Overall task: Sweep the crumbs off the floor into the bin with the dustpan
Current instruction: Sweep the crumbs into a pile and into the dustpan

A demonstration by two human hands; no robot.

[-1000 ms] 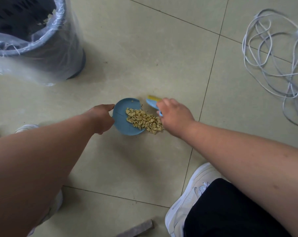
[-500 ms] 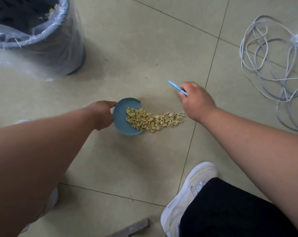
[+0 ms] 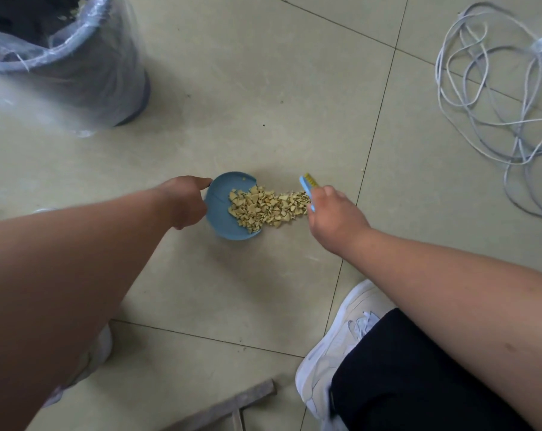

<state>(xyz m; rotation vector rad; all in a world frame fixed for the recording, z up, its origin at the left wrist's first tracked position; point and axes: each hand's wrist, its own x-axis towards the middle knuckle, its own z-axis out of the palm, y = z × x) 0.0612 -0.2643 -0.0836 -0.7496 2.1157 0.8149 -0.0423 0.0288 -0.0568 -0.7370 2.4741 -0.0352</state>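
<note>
Step in hand: brushing crumbs [image 3: 268,206] into the dustpan [image 3: 221,213]. Roughly half the pile sits on the pan; the rest trails right of its lip across the floor [image 3: 263,88].

Left hand [image 3: 185,202] holds the pan at its left rim, fingers curled on the edge, index finger lying along the far rim. Right hand [image 3: 333,217] is wrapped round the handle of the brush [image 3: 308,185], grip closed on it; bristle end sits at the right tail of the crumbs.

Technique note: keep the pan lip pressed flat to the tile so pieces do not slide under it. Short low strokes leftward, bristles just dragging; a hard flick would likely scatter the light flakes past the pan. Clear the tail first, then tilt the pan back before lifting.

Materials: crumbs are pale yellow, angular, flaky chips, dry-looking. Pan is round, shallow, matte blue plastic. Brush is blue with yellow bristles. Floor is smooth beige tile with thin grout lines.

Bin [image 3: 64,57] stands far left, dark, lined with a clear crinkled bag, well apart from the pan.
</note>
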